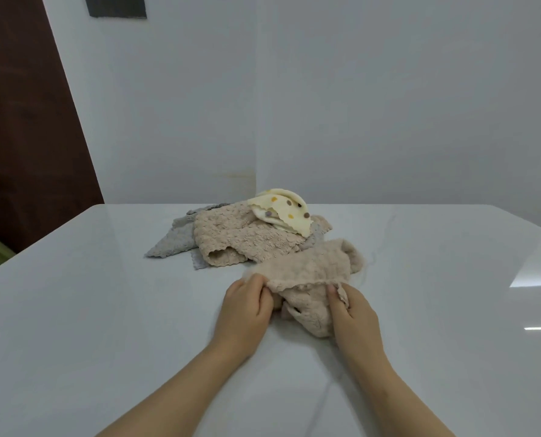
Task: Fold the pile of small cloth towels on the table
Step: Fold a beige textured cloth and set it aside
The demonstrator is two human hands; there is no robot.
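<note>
Hands (245, 307) (352, 312) partly hidden in beige towel (310, 269)

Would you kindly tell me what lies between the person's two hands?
In the head view, the beige towel lies there: the left hand and right hand each pinch its edge, and it bunches on the table between them.

surface: glossy white table (105, 310) | on it: towel pile (231, 238), loose beige towel (310, 272)
</note>
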